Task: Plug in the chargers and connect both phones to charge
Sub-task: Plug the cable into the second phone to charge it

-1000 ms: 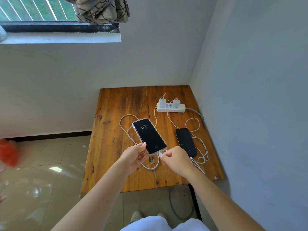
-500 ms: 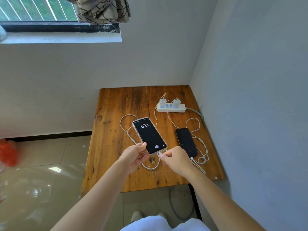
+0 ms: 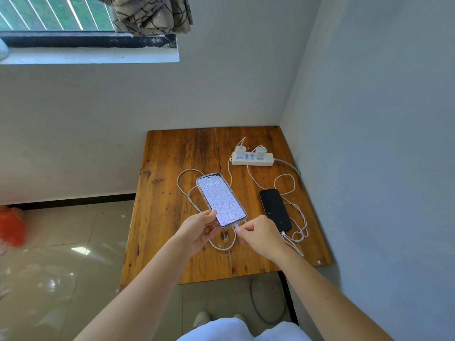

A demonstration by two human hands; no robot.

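A square wooden bench point(image 3: 172, 193) of worn, orange-brown planks sits pushed into the corner of a room, with plain pale walls on its far and right sides. High on the far wall at the left is a window point(image 3: 49, 16) with white bars, a dark sill, and a patterned curtain point(image 3: 150, 13) bunched at its right end. The floor point(image 3: 61, 254) is glossy beige tile (it reflects the light), and something orange and blurred lies at the far left edge.

At the far right of the bench lies a white power strip point(image 3: 253, 159) with two white chargers point(image 3: 261, 151) plugged into it, their white cables looping loosely over the wood. A dark phone point(image 3: 275, 209) with a black screen lies flat near the right edge, a cable fitted into its near end.

The left hand point(image 3: 197, 232) holds a clear-cased phone point(image 3: 220, 200) by its near left corner, thumb on the edge and fingers underneath, lifted above the cable loops; its screen is lit and shows 08:13. The right hand point(image 3: 261, 238) has its grip pinched shut on the white cable plug point(image 3: 237, 227), which sits at the phone's near end.
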